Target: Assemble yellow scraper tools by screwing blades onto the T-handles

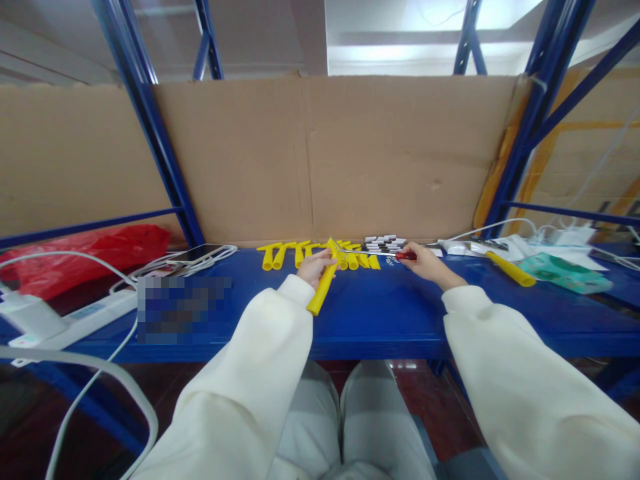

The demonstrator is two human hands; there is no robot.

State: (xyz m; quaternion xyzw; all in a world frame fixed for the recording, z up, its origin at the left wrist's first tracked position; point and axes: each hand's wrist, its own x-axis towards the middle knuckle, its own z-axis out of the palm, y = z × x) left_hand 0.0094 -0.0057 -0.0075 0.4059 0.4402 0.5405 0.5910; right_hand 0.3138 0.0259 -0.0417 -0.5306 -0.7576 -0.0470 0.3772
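My left hand (315,267) is closed round a yellow plastic piece (323,290), which it holds tilted above the blue shelf. The fingers of my right hand (423,261) are wrapped round the red handle of a screwdriver (377,253). Its metal shaft points left, and the tip is at the upper part of the held yellow piece; whether it touches cannot be made out. Behind my left hand, several more yellow pieces (278,257) stand in a row. Small black and white parts (383,244) lie in a group beside my right hand.
A red plastic bag (90,257), a white power strip (85,320) and cables are at the left. At the right lie a yellow tube (511,269), a green packet (565,272) and white chargers. Cardboard (400,160) and blue posts stand behind the shelf (375,313).
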